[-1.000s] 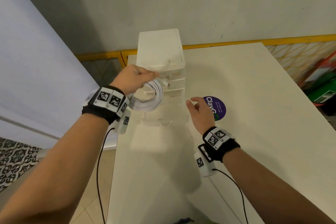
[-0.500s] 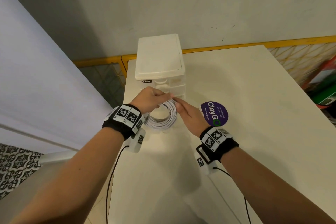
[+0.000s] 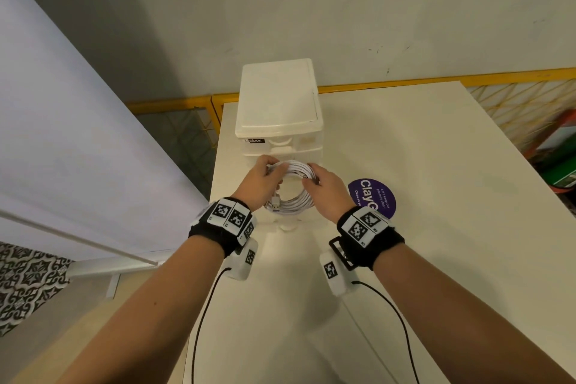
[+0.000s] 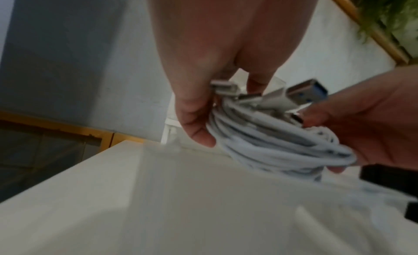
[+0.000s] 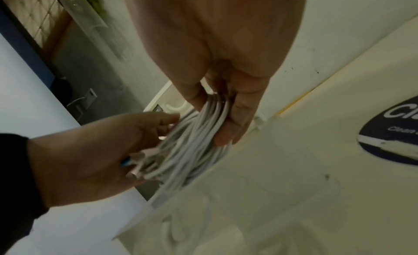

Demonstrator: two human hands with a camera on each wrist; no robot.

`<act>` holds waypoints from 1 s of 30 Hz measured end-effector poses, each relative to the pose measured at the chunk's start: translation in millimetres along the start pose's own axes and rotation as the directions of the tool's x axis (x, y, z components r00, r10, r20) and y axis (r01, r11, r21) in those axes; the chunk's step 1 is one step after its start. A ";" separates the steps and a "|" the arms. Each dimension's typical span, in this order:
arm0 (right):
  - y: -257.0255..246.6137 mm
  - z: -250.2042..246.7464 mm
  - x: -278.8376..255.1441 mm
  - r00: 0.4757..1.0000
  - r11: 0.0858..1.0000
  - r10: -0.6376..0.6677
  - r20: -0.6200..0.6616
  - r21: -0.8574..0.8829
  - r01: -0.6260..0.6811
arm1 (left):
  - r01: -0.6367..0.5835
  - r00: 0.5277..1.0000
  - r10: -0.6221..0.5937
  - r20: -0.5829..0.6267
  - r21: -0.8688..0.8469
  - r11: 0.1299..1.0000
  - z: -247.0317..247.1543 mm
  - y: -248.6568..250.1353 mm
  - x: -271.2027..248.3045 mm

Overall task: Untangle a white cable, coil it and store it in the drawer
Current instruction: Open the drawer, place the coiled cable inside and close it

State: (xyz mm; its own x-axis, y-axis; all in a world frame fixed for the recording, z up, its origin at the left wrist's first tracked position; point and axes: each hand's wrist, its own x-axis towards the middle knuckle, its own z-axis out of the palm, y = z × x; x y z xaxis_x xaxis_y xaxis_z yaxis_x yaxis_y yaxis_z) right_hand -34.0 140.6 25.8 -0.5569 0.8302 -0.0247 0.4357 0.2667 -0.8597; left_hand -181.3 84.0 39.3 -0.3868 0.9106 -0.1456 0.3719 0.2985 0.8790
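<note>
The white cable is wound into a round coil, and both hands hold it over the pulled-out bottom drawer of the white drawer unit. My left hand grips the coil's left side, with a USB plug sticking out below the palm. My right hand grips the right side. In the left wrist view the thumb and fingers curl around the cable strands and the plugs. The right wrist view shows the fingers wrapped around the cable bundle.
The drawer unit stands at the back left of the white table, close to its left edge. A round purple sticker lies to the right of the hands. A yellow rail and a wall run behind the table.
The left hand brought the coil down from the unit's upper front to over the open drawer. The right hand moved in from beside the sticker and took hold of the coil's right side.
</note>
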 end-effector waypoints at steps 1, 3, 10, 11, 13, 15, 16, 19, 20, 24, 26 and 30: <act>0.4 1.2 1.2 1.000 0.999 0.022 0.002 -0.027 -0.022 | -0.027 1.000 0.027 -0.008 0.045 0.999 -0.3 -3.9 -0.9; -1.1 4.2 2.9 0.998 0.992 0.060 0.007 -0.113 -0.059 | -0.115 0.991 0.125 -0.043 0.177 0.977 -1.1 -12.4 -3.7; -15.7 10.2 9.8 0.987 0.895 0.150 0.059 -0.431 -0.110 | -0.358 0.925 0.364 0.113 0.584 0.729 10.1 -40.1 -23.1; -17.6 9.4 9.9 0.985 0.877 0.161 0.069 -0.468 -0.111 | -0.342 0.933 0.334 0.135 0.628 0.699 11.8 -43.0 -22.8; -19.1 9.5 9.5 0.982 0.849 0.172 0.073 -0.517 -0.110 | -0.309 0.946 0.283 0.155 0.691 0.653 14.7 -44.9 -21.1; -19.3 9.7 6.8 0.987 0.831 0.149 0.055 -0.547 -0.095 | -0.307 0.947 0.278 0.164 0.718 0.624 15.9 -44.8 -19.6; -18.6 9.6 5.3 0.993 0.799 0.109 0.040 -0.598 -0.063 | -0.315 0.944 0.281 0.173 0.726 0.612 16.2 -44.4 -19.3; -15.4 6.5 3.3 0.999 0.647 0.017 0.041 -0.762 0.020 | -0.322 0.941 0.283 0.184 0.744 0.585 18.1 -42.4 -20.5; -12.5 5.3 3.0 0.998 0.642 0.021 0.057 -0.766 0.031 | -0.323 0.940 0.288 0.183 0.747 0.581 19.8 -42.4 -21.2; 8.5 10.8 -4.6 0.987 0.734 0.027 0.157 -0.673 0.087 | -0.299 0.945 0.280 0.168 0.788 0.539 26.0 -42.6 -21.7; 16.6 14.4 -11.5 0.985 0.745 0.010 0.173 -0.658 0.108 | -0.280 0.951 0.261 0.166 0.822 0.495 28.2 -43.1 -22.3; 26.7 12.4 -18.4 0.983 0.688 -0.078 0.166 -0.704 0.173 | -0.244 0.957 0.259 0.127 0.836 0.492 29.4 -43.3 -24.3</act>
State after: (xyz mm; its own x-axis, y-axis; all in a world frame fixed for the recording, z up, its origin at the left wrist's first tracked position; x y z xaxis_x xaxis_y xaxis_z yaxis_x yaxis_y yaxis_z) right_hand -20.8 126.4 -3.0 -0.6989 0.7140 -0.0426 0.7013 0.6724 -0.2368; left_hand -163.2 57.4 -8.6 -0.1668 0.9855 0.0308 0.9826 0.1636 0.0883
